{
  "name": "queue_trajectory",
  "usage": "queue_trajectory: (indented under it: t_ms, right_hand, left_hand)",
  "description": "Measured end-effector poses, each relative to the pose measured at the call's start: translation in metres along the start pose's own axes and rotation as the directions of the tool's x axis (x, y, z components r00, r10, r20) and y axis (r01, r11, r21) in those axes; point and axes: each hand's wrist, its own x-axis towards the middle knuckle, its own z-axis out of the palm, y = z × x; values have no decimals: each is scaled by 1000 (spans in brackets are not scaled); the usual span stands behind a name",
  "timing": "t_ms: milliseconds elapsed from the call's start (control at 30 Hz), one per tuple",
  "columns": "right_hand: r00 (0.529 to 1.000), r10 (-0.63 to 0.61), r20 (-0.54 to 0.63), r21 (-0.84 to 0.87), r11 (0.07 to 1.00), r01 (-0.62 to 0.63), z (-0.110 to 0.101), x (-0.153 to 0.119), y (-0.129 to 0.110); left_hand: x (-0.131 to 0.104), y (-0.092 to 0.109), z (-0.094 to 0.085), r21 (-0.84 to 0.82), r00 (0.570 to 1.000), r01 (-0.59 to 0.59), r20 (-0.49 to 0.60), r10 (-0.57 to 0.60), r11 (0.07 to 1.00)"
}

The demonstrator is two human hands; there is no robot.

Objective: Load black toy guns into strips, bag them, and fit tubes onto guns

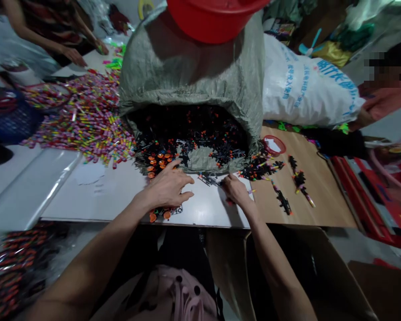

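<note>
My left hand hovers over the white tabletop with its fingers spread, holding nothing. Round orange-and-black pieces lie just beyond it, and more orange discs sit by its wrist. My right hand is closed, its fingers at the end of a small black toy gun; what lies inside the fingers is hidden. Behind both hands a big grey-green sack opens toward me, full of black parts with orange tips. A pile of black pieces lies right of my right hand.
Colourful small tubes are heaped at the left. Assembled black toys lie on brown board at the right. A red basin tops the sack, beside a white sack. Other people's hands are at the upper left.
</note>
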Motion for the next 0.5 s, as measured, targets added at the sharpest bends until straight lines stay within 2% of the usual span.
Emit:
queue_trajectory:
  t_ms: [67,100,167,233,300,367,400,500]
  right_hand:
    - [998,10,-68,256,967,7,15,-16,-18]
    - [995,28,-100,421,907,17,25,-26,-30]
    - [989,63,-137,712,700,54,46,-46,-57]
    - [988,100,-118,856,514,51,67,-59,-83]
    - [987,139,-76,906,424,11,85,-63,-102]
    - [980,180,-82,925,380,8,98,-61,-112]
    - [976,185,-112,920,392,31,103,-60,-115]
    - [971,112,-210,827,551,115,112,-59,-121]
  left_hand:
    - [0,0,-1,14,1000,-6,-3,6,1000]
    - [0,1,-2,26,1000,-2,-5,2,1000]
    - [1,1,-3,45,1000,13,-5,-13,999]
    - [2,2,-3,46,999,30,12,-31,998]
    - [2,2,-3,38,998,41,38,-43,998]
    - [2,2,-3,37,998,31,51,-33,999]
    - [2,1,-3,43,999,23,47,-25,999]
    - [2,1,-3,50,999,22,30,-24,999]
